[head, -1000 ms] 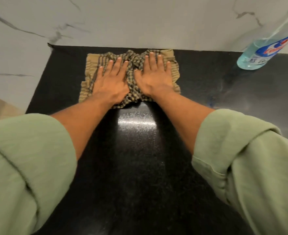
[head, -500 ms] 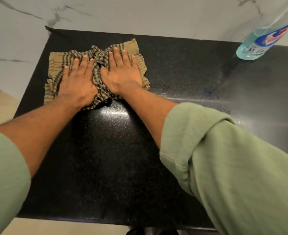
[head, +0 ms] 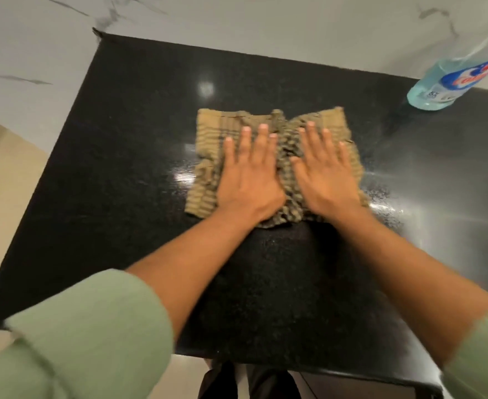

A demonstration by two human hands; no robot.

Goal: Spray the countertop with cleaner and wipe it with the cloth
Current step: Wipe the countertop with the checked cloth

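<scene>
A tan checked cloth lies bunched in the middle of the black speckled countertop. My left hand presses flat on the cloth's left half, fingers spread. My right hand presses flat on its right half, thumb toward the bunched centre. A clear spray bottle of blue cleaner stands at the far right corner, its top cut off by the frame. Wet droplets shine on the counter to the right of the cloth.
White marble wall runs along the counter's far and left sides. The counter's near edge is close to my body, with dark legs below. Beige floor shows at left.
Both hands slid the cloth from the far left corner toward the middle right of the counter. The view shifted, so more of the near edge shows.
</scene>
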